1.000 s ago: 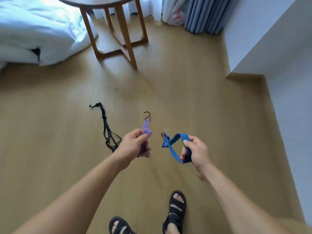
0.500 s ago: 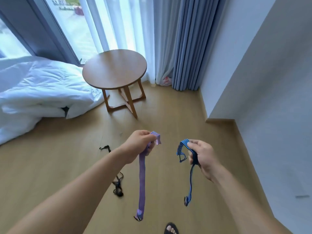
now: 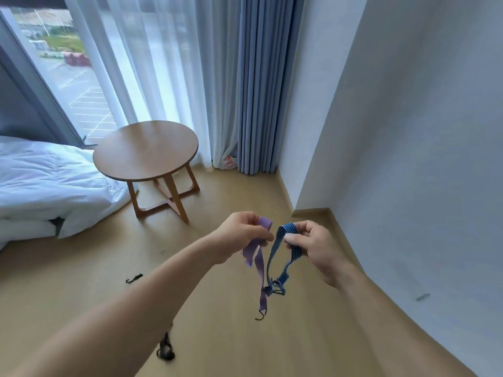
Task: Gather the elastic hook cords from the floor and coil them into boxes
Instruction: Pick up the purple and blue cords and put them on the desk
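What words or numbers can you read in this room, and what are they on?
No text here can be read.
Red print on the white plastic bag at the foot of the blue curtain: too blurred to read.
The purple cord and the blue cord: only stripes, no lettering shows.

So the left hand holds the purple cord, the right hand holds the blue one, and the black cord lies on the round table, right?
One slip: the black cord lies on the floor, not on the round table, as the head view shows. The rest stands: the left hand holds the purple cord, the right hand the blue cord.
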The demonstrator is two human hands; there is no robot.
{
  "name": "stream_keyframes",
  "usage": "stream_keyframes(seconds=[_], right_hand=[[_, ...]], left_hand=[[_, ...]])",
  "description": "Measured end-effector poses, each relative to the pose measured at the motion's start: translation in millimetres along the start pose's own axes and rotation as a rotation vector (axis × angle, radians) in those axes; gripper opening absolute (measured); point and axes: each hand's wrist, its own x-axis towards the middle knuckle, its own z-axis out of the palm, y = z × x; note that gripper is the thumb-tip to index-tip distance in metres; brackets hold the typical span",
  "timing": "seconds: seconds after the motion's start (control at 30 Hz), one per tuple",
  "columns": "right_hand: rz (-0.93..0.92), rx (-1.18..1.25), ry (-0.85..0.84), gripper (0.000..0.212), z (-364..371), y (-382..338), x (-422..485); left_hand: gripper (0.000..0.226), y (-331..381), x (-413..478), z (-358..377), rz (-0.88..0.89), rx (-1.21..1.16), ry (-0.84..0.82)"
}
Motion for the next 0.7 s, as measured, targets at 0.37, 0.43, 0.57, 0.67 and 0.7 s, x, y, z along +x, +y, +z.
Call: stream_keyframes(seconds=[0.37, 0.43, 0.57, 0.67, 0.7], right_hand=[[-0.251, 0.225, 0.19, 0.011, 1.5, -48.8, -32.6], [-0.279, 0.23, 0.183, 0.008, 5.4, -54.4, -36.9], [-0.305, 0.065, 0.265, 0.018, 17.4, -53.4, -40.3], [-0.297, -0.133, 0.233, 0.038, 27.6, -53.1, -39.0], [-0.297, -0.156, 0.211, 0.04, 31.9, -54.5, -37.7]], left_hand=[[0.011, 51.5, -16.1, -17.0, 0.387, 0.268, 0.046], [0.011, 57.6, -20.2, -21.9, 0.35, 0.176, -0.012], [0.018, 74.5, -30.2, -25.6, 0.344, -0.015, -0.103], [0.032, 89.8, -37.0, -26.7, 0.345, -0.174, -0.234], [0.036, 93.8, -38.8, -26.9, 0.355, -0.21, -0.272]])
